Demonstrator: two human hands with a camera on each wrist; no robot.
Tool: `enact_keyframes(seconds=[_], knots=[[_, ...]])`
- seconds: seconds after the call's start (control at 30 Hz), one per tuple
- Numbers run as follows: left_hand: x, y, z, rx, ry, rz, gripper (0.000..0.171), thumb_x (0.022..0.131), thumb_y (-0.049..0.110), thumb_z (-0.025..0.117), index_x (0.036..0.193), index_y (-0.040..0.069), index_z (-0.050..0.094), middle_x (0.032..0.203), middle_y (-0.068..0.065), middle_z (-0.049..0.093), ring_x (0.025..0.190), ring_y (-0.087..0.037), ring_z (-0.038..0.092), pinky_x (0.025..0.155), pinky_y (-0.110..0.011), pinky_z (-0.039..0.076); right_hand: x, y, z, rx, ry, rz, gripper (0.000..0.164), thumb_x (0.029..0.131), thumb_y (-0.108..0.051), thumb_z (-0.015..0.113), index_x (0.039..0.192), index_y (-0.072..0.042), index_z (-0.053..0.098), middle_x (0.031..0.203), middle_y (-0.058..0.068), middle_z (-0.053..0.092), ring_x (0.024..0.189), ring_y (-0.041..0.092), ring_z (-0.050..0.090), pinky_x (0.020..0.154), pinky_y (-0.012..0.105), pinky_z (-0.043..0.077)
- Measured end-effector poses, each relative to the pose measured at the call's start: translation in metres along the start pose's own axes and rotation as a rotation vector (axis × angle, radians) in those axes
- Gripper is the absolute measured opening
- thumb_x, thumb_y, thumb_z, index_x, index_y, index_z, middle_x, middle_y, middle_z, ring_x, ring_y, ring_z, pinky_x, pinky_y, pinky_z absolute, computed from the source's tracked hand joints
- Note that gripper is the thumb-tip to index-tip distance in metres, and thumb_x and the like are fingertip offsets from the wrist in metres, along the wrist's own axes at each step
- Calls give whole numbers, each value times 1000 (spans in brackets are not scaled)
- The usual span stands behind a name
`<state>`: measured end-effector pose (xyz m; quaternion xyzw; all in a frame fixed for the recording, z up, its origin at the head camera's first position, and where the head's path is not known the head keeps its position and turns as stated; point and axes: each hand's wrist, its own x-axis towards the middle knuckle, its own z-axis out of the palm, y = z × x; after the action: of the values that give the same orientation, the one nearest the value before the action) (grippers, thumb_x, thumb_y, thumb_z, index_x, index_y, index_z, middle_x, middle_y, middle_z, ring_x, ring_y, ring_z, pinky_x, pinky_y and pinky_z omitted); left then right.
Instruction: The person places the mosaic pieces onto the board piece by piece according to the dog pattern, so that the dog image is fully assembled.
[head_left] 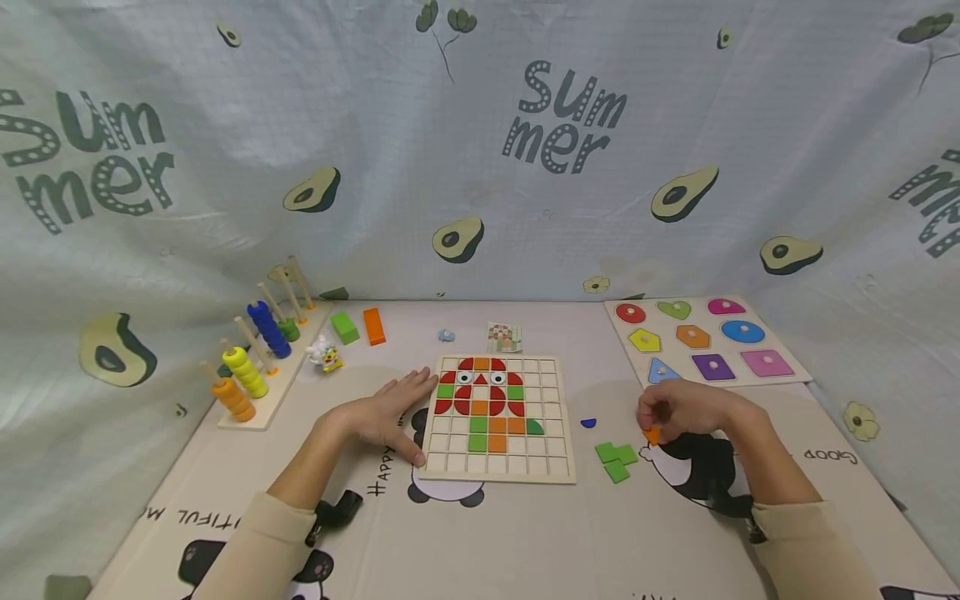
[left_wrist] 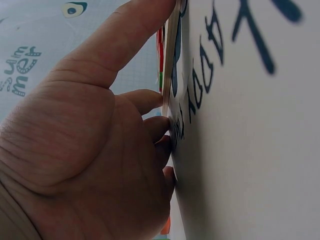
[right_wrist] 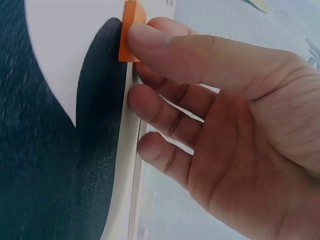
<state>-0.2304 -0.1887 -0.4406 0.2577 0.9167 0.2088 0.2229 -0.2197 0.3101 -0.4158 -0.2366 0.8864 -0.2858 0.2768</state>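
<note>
A square wooden grid board (head_left: pixel 525 464) carries red, orange, green and white tiles with two eye tiles. My left hand (head_left: pixel 386 414) rests along the board's left edge, fingers spread and thumb near the lower left corner. In the left wrist view the thumb and fingers touch that edge. To the board's right, my right hand (head_left: pixel 686 410) pinches a small orange tile (right_wrist: pixel 131 32) between thumb and index finger, at the tablecloth; its other fingers are loosely bent. Between board and right hand lie several green square tiles (head_left: pixel 617 472) and a blue rounded tile (head_left: pixel 588 423).
A shape puzzle board (head_left: pixel 652 315) lies behind my right hand. Back left stands a peg stacker (head_left: pixel 258 406) with coloured rings, near a small toy figure (head_left: pixel 326 356), a green block (head_left: pixel 345 327) and an orange block (head_left: pixel 374 326). A picture card (head_left: pixel 505 337) lies behind the grid board.
</note>
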Motion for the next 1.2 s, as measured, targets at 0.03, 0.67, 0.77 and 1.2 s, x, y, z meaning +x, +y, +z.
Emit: enact_keyframes(seconds=[0.03,0.67,0.77,1.2], knots=[[0,0,0,-1,0,-1,126,58,61,82,156,22,13,162,0,1,148,-21,-3,119,-48,2,1,0,1,-4,0,-3,25,73,1,78,91,-12,65,87,8,61,83,25,54,66,31,55],[-2,-1,0,-2,8,2,127,58,61,83,156,21,13,162,0,2,148,-22,-3,119,-49,3,10,3,2,23,92,-59,27,75,-11,81,93,-8,62,82,7,60,77,22,56,65,27,54],[-1,-1,0,-4,10,3,127,57,61,83,156,21,13,162,-1,2,148,-22,-3,119,-49,3,13,3,3,16,93,-73,24,76,-12,81,92,-10,64,82,6,61,76,22,57,64,27,54],[1,0,1,-18,-2,-30,126,57,61,83,155,25,14,162,3,1,148,-23,-3,118,-51,3,56,-69,12,-58,239,-235,16,82,-16,77,98,-16,76,86,-12,70,74,16,63,63,27,55]])
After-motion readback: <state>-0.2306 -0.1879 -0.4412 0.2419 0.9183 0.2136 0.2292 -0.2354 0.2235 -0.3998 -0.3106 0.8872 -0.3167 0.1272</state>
